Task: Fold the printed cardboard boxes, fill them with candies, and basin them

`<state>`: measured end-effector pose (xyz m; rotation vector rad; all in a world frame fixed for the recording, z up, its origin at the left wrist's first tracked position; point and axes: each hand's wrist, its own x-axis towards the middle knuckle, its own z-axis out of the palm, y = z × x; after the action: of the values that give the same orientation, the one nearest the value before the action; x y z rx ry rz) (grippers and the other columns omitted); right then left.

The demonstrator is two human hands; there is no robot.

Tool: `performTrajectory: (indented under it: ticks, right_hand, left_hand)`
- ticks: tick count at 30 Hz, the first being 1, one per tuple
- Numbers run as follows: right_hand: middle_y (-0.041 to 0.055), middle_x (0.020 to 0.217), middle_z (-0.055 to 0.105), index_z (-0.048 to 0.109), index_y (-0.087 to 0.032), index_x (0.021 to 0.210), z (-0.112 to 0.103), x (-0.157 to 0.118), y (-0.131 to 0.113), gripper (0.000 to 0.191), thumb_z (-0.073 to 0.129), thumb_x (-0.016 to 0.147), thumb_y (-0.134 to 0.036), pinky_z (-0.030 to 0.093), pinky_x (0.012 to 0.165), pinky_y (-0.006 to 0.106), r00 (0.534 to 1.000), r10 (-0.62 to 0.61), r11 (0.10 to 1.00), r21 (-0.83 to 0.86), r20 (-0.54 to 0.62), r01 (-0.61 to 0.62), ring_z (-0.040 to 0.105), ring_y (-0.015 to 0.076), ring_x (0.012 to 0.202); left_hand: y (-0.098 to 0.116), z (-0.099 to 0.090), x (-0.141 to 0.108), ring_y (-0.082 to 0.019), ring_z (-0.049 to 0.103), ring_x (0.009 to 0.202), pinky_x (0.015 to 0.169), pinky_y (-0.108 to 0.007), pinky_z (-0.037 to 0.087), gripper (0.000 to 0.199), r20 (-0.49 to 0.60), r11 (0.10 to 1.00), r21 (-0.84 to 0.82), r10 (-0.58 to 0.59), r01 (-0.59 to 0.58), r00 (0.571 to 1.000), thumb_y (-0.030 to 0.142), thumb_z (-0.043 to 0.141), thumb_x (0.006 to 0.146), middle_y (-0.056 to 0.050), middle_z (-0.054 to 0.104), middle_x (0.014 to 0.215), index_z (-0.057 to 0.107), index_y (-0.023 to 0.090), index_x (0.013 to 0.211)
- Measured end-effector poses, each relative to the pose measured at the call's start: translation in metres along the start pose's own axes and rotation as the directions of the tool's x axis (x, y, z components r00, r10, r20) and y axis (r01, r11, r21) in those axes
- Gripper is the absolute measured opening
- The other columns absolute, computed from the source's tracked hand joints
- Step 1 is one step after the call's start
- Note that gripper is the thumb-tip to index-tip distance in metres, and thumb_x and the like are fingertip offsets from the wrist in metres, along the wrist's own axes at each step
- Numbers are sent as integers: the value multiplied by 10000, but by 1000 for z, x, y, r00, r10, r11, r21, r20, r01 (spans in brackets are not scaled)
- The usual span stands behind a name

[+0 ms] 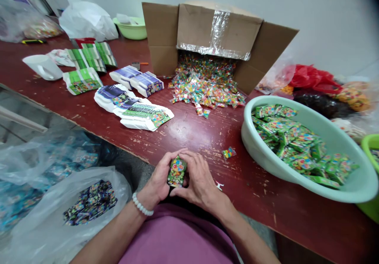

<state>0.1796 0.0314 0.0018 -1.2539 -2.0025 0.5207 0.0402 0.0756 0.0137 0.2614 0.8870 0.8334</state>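
A small green candy box point(177, 172) with a colourful print is held upright between my two hands, close to the table's front edge. My left hand point(162, 177), with a pale bead bracelet at the wrist, closes round its left side. From the right, my right hand point(198, 177) grips the same box, fingers over its top corner and thumb by its lower end. To the right of the hands lies one clear packet of coloured candies point(229, 153). Flat printed cartons point(146, 115) lie in a fanned stack beyond the hands.
An open cardboard box point(219, 31) spills many candy packets point(204, 86) onto the red table point(204, 137). A pale green basin point(251, 137) of green boxes stands right. Carton stacks point(83, 81) and a white mug point(43, 67) are left; a plastic bag point(38, 220) of dark packs sits below.
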Motion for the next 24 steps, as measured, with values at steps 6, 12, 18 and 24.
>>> performTrajectory:
  ticks: [6, 12, 18, 24]
  right_hand:
    - [150, 1393, 549, 315, -229, 1509, 7, 7, -10, 919, 746, 697, -233, 361, 1025, 530, 1000, -1, 967, -255, -22, -5, 472, 357, 1212]
    - [115, 1231, 625, 445, -220, 1411, -71, 10, -6, 727, 724, 751, -340, 404, 981, 484, 944, -81, 911, -408, -319, -60, 554, 312, 1110]
    - [242, 1436, 514, 403, -128, 1493, -173, -9, 37, 979, 801, 711, -562, 333, 1083, 609, 764, -198, 618, -683, -614, -389, 466, 447, 1318]
    - [188, 1299, 646, 587, -178, 1337, -134, -8, 38, 601, 771, 819, -419, 438, 1038, 565, 758, -201, 756, -590, -621, -283, 597, 366, 1215]
  left_hand:
    - [-1, 12, -7, -203, 701, 930, 835, -295, 551, 313, -51, 995, 72, 74, -70, 996, 280, 560, 894, -58, 754, 1028, 680, 152, 1154]
    - [29, 2, 10, -259, 667, 885, 807, -416, 531, 640, 121, 699, 624, 355, -349, 927, 622, 514, 887, -88, 711, 1066, 495, 228, 1390]
    - [99, -23, 57, -427, 468, 1218, 966, -536, 393, 600, 373, -461, 885, 780, 60, 502, 462, 522, 915, -234, 543, 1342, 507, 125, 1411]
    - [115, -34, 77, -424, 481, 1110, 837, -488, 408, 486, 347, -640, 718, 672, 276, 655, 471, 540, 916, -225, 552, 1227, 594, 141, 1269]
